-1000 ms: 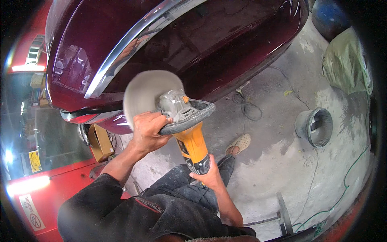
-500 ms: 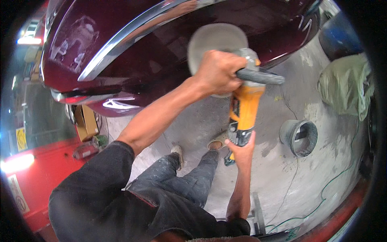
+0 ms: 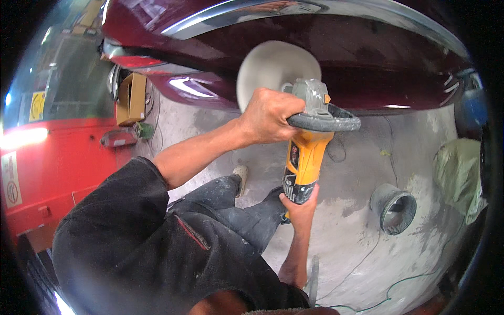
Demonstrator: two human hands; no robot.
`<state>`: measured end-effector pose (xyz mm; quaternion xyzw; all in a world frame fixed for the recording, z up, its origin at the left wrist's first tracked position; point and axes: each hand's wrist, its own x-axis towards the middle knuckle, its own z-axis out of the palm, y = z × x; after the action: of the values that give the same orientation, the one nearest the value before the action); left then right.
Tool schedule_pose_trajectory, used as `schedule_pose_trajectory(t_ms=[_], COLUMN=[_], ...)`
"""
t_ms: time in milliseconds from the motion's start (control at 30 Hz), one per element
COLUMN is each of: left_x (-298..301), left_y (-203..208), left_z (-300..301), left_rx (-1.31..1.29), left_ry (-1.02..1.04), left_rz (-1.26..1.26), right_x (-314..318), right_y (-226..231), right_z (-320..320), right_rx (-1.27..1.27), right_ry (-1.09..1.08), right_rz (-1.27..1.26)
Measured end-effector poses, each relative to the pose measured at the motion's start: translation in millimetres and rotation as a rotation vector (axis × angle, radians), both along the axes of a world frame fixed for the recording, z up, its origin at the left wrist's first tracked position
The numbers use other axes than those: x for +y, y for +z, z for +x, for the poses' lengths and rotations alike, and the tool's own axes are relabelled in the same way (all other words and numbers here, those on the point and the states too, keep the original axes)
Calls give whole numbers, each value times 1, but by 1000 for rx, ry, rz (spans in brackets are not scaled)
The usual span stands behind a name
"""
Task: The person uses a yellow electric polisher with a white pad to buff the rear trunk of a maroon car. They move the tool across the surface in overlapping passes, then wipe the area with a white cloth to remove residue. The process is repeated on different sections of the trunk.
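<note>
A yellow and black power polisher point(image 3: 306, 157) with a grey metal head is held between both my hands. Its round, pale pad point(image 3: 275, 68) looks blurred and lies against the dark maroon car's point(image 3: 388, 79) lower body, below a chrome strip point(image 3: 210, 23). My left hand point(image 3: 270, 115) is wrapped round the left end of the black loop handle point(image 3: 331, 121) by the polisher's head. Farther back, my right hand point(image 3: 302, 207) closes round the black rear grip, its thumb along the side; the grip's end is partly hidden by that hand and my leg.
A grey bucket point(image 3: 379, 202) lies tipped on the concrete floor at right. Behind it sits a covered greenish bundle point(image 3: 457, 170). Thin cables and a green cord point(image 3: 367, 308) trail over the floor. A cardboard box point(image 3: 137, 97) and a red vehicle point(image 3: 63, 163) are at left.
The view has turned, so the car appears more level. Along the body panel, the polisher has shifted toward the car's tail light. Both hands keep their grips.
</note>
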<state>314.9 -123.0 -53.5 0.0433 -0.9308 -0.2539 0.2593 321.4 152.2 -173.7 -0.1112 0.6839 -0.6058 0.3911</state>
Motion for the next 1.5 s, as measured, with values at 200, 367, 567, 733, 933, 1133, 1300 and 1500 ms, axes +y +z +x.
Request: schedule_pose_trajectory(t_ms=[200,367,567,733,933,1133,1300,1500], left_x=[5,7,4,1,-4,7,21,19], left_y=[-3,-6,1,3,22,24,5,5], left_z=[26,26,31,34,43,11,-36,-39], left_rx=[-149,-190,-257,-249,-146,9,139,136], left_ry=[2,19,52,131,255,329,411,481], left_rz=[-29,-17,-82,-21,54,220,378,520], right_x=[2,-2,0,5,3,15,25,-2], right_y=[0,-6,-3,12,64,118,156,191], right_z=[36,41,31,20,-18,-96,-169,-197], right_rx=[-139,-121,-142,-131,-70,92,258,331], right_ry=[30,5,133,190,299,415,468,563], right_rz=[33,54,65,117,217,388,492,570])
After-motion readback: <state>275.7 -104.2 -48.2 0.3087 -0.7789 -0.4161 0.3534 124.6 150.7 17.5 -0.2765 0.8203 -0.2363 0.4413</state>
